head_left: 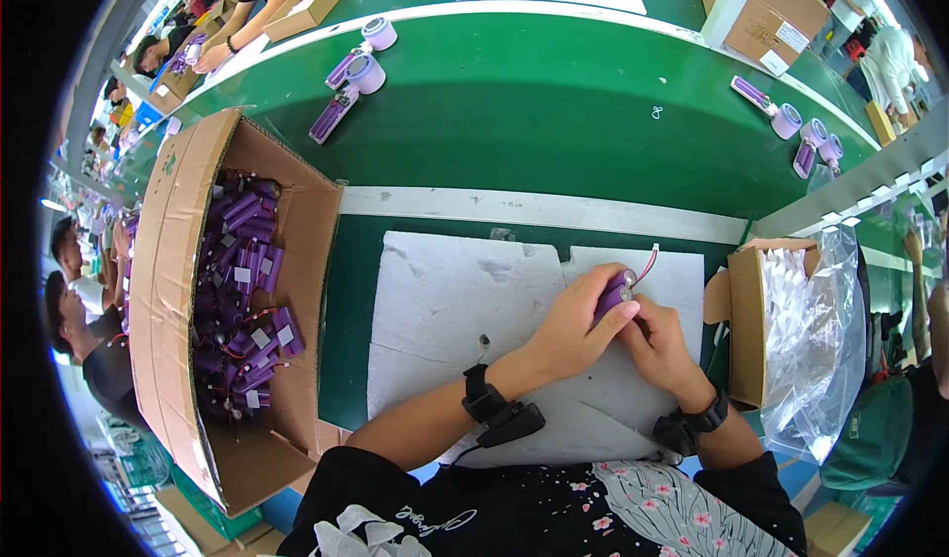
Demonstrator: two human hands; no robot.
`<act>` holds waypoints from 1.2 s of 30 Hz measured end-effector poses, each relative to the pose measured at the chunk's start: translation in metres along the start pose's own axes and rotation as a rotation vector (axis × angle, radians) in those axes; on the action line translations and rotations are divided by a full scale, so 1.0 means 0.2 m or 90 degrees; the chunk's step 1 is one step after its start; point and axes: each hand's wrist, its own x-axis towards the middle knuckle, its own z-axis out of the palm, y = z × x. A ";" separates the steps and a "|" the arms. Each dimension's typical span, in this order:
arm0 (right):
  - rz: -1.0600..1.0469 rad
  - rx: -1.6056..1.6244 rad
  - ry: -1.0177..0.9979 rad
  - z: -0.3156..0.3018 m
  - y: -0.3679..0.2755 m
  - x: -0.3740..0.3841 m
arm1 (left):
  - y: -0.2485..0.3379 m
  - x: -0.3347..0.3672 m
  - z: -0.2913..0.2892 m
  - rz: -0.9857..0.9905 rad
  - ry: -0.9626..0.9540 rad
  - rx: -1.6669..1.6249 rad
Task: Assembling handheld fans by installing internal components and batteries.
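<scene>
Over a white foam board (445, 300), my two hands meet around a purple battery pack (611, 300) made of cylindrical cells. A thin red and white lead with a small white plug (654, 249) sticks up from its far end. My left hand (573, 330) is closed round the pack, with the thumb along its near side. The fingers of my right hand (660, 344) are bent and pinched at the pack's right side; their tips are partly hidden. Both wrists wear black straps.
To the left, an open cardboard box (168, 290) holds many purple battery packs (237, 290). A smaller box (748, 330) with white pieces and clear plastic bagging (820, 349) stands right. Beyond runs a green conveyor belt (534, 92) carrying purple packs with round white-lilac parts (366, 75). Other people work nearby.
</scene>
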 end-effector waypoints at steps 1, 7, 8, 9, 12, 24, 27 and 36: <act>0.005 -0.008 0.008 0.00 0.01 -0.01 | 0.00 0.00 0.00 0.025 0.007 0.017; 0.018 -0.028 0.053 0.01 0.01 0.00 | 0.01 0.01 -0.01 0.054 0.013 0.006; 0.016 -0.032 0.054 0.01 0.01 0.00 | 0.01 0.01 -0.01 0.071 0.016 0.024; 0.013 -0.035 0.055 0.01 0.00 0.00 | 0.00 0.01 -0.01 0.088 0.019 0.042; 0.011 -0.032 0.058 0.01 -0.02 0.00 | 0.00 0.01 -0.01 0.101 0.014 0.063; 0.026 -0.014 0.057 0.01 -0.01 0.00 | 0.01 0.00 -0.02 0.067 -0.003 0.061; 0.034 -0.016 0.060 0.00 -0.02 0.01 | 0.00 0.00 -0.02 0.074 -0.005 0.069; 0.028 0.002 0.061 0.01 -0.01 0.00 | 0.02 0.00 -0.02 0.052 -0.012 0.049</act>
